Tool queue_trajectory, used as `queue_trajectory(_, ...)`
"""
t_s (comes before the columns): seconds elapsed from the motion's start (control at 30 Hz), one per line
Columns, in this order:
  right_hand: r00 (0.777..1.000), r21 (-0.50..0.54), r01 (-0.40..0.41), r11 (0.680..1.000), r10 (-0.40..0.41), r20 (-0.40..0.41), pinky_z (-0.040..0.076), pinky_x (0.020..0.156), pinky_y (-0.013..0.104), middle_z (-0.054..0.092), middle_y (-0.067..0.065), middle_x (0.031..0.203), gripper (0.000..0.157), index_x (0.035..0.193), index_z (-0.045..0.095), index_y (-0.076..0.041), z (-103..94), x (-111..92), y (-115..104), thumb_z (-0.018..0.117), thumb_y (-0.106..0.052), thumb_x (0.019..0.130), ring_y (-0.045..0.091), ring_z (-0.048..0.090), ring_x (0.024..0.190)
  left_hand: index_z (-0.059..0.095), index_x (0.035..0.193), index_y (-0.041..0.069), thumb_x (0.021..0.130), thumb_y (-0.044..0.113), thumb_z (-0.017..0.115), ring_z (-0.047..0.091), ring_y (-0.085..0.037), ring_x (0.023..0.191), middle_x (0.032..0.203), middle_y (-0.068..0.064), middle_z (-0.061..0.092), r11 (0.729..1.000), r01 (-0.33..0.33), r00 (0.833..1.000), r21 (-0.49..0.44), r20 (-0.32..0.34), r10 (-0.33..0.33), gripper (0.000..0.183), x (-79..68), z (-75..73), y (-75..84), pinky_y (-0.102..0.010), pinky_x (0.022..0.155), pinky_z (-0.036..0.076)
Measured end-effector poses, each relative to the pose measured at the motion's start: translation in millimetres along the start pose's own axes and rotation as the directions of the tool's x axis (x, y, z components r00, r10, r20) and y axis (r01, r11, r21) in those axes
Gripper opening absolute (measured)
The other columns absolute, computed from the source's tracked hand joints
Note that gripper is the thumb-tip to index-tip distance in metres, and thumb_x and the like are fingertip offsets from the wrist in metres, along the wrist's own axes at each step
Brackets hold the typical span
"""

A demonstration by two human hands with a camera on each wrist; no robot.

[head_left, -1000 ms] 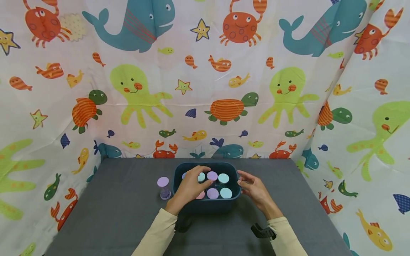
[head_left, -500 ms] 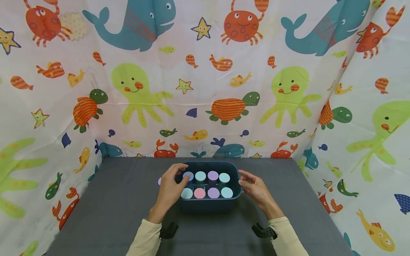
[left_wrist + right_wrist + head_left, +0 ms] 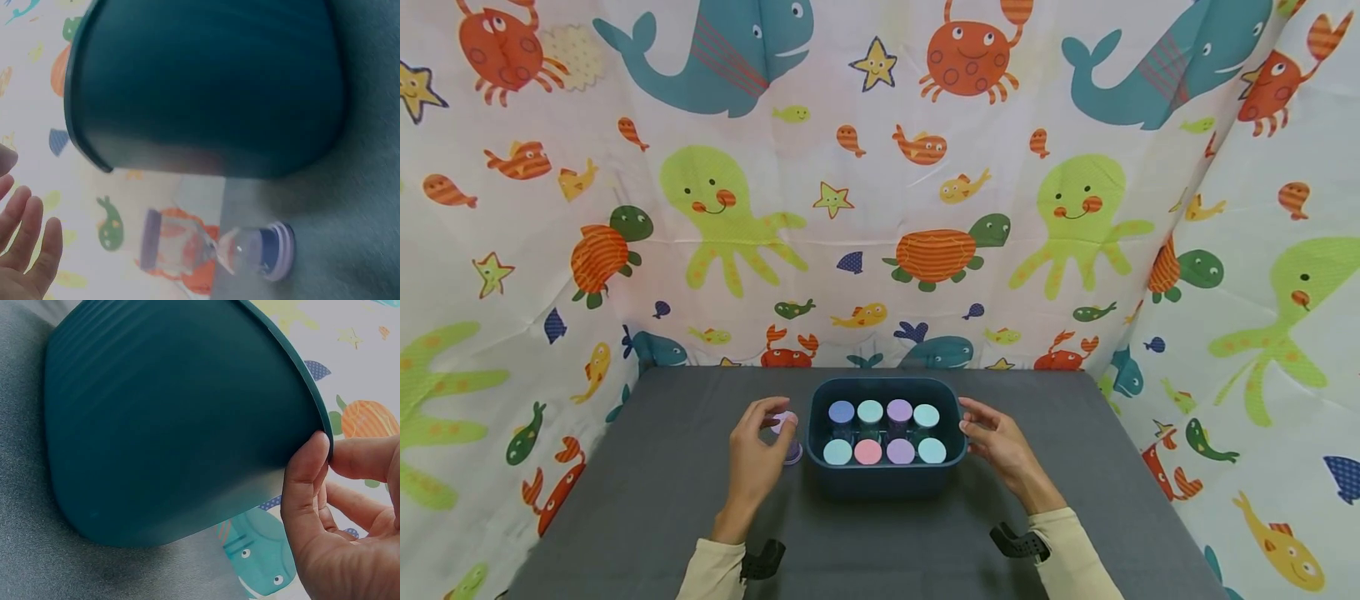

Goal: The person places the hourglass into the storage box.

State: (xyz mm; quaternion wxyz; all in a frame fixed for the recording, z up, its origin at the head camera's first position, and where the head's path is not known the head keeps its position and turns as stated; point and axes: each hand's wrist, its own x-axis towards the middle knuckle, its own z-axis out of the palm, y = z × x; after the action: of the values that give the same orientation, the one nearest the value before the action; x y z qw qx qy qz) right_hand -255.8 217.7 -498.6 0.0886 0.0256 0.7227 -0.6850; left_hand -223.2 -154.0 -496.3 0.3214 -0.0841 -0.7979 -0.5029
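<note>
A sand timer point(image 3: 178, 240) with lilac caps and purple sand stands upright on the table, left of a dark teal bin point(image 3: 887, 483). My left hand point(image 3: 752, 462) is beside this timer, thumb and fingers spread; in the head view they overlap its cap, while the left wrist view shows a gap between them. At the bin's right end, my right hand point(image 3: 1006, 454) pinches the rim between thumb point(image 3: 309, 462) and index finger. Inside the bin stand several more timers in two rows, with a blue cap point(image 3: 841, 412), a pink cap point(image 3: 868, 452), and mint and lilac ones.
The bin stands on a grey cloth-covered table point(image 3: 662, 500). A white curtain point(image 3: 880, 275) printed with sea animals closes off the back and both sides. A black strap point(image 3: 763, 560) sits on each wrist.
My left hand has moved left from over the bin, past its left end, to the lone sand timer. The right hand has stayed at the rim.
</note>
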Motion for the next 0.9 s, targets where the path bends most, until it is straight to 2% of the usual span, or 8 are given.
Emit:
queue_trajectory(0.07,1.000,0.001,-0.001,1.000,0.001,0.001,0.054,0.074,0.026,0.052,0.005,0.109,0.046,0.143,0.050,-0.011,0.0,-0.4,-0.5,0.058,-0.010,0.098,0.026,0.053,0.101,0.068,0.113,0.008,0.087,0.010,0.073,0.061,-0.017,0.096,0.111,-0.004,0.067,1.000,0.024,1.000,0.016,0.002,-0.025,0.027,-1.4,-2.9,-4.1,-0.030,0.085,0.056)
queue_trajectory(0.17,1.000,-0.002,-0.003,1.000,0.003,0.000,0.054,0.075,0.026,0.052,0.006,0.110,0.046,0.143,0.050,-0.011,-0.7,-0.2,-0.4,0.058,-0.011,0.098,0.023,0.054,0.099,0.067,0.116,0.009,0.086,0.010,0.074,0.059,-0.012,0.099,0.115,-0.004,0.065,0.997,0.063,0.998,0.053,0.012,-0.063,0.031,-2.7,-5.5,-9.3,-0.037,0.087,0.055)
queue_trajectory(0.23,1.000,-0.008,-0.003,1.000,0.003,-0.001,0.054,0.075,0.026,0.052,0.006,0.111,0.046,0.143,0.049,-0.011,-1.0,-0.2,-0.4,0.059,-0.012,0.098,0.021,0.055,0.098,0.066,0.118,0.008,0.086,0.010,0.074,0.059,-0.016,0.104,0.118,-0.006,0.064,0.995,0.076,0.997,0.065,0.019,-0.077,0.033,-2.7,-6.5,-12.8,-0.045,0.088,0.054)
queue_trajectory(0.4,1.000,-0.009,-0.005,1.000,0.005,-0.003,0.054,0.074,0.025,0.052,0.007,0.112,0.046,0.143,0.050,-0.011,-1.0,-0.2,-0.2,0.058,-0.012,0.098,0.019,0.055,0.097,0.061,0.125,0.006,0.085,0.013,0.075,0.058,-0.029,0.114,0.124,-0.013,0.061,0.988,0.139,0.988,0.063,0.062,-0.143,0.042,-2.7,-7.1,-22.8,-0.053,0.094,0.052)
queue_trajectory(0.57,1.000,-0.005,-0.003,1.000,0.003,-0.003,0.054,0.074,0.025,0.051,0.007,0.112,0.046,0.143,0.050,-0.011,-1.3,-0.3,-0.3,0.058,-0.012,0.098,0.020,0.055,0.097,0.053,0.135,0.008,0.087,0.020,0.075,0.053,-0.035,0.123,0.133,-0.016,0.054,0.962,0.266,0.954,0.057,0.131,-0.271,0.054,-3.2,-5.6,-35.5,-0.055,0.101,0.047)
queue_trajectory(0.67,1.000,-0.007,0.000,1.000,0.000,-0.003,0.054,0.074,0.025,0.051,0.007,0.111,0.046,0.143,0.050,-0.011,-1.3,-0.5,-0.2,0.058,-0.012,0.098,0.020,0.054,0.097,0.047,0.140,0.009,0.087,0.021,0.075,0.049,-0.036,0.128,0.138,-0.017,0.050,0.946,0.319,0.931,0.051,0.171,-0.323,0.061,-3.5,-3.4,-45.2,-0.054,0.105,0.044)
queue_trajectory(0.77,1.000,-0.010,-0.003,1.000,0.003,-0.005,0.054,0.075,0.026,0.051,0.007,0.111,0.045,0.143,0.050,-0.012,-1.0,-0.7,-0.1,0.059,-0.012,0.098,0.021,0.054,0.097,0.044,0.142,0.008,0.086,0.019,0.076,0.048,-0.036,0.131,0.140,-0.019,0.049,0.936,0.349,0.915,0.046,0.200,-0.351,0.066,-4.7,-0.9,-55.4,-0.052,0.108,0.043)
queue_trajectory(0.9,1.000,-0.008,-0.008,1.000,0.008,-0.009,0.054,0.074,0.026,0.051,0.006,0.110,0.046,0.143,0.050,-0.012,-0.7,-0.4,-0.1,0.059,-0.012,0.098,0.021,0.054,0.096,0.042,0.142,0.006,0.086,0.017,0.076,0.050,-0.037,0.131,0.141,-0.020,0.051,0.927,0.372,0.903,0.038,0.217,-0.371,0.067,-7.0,2.9,-65.6,-0.052,0.107,0.043)
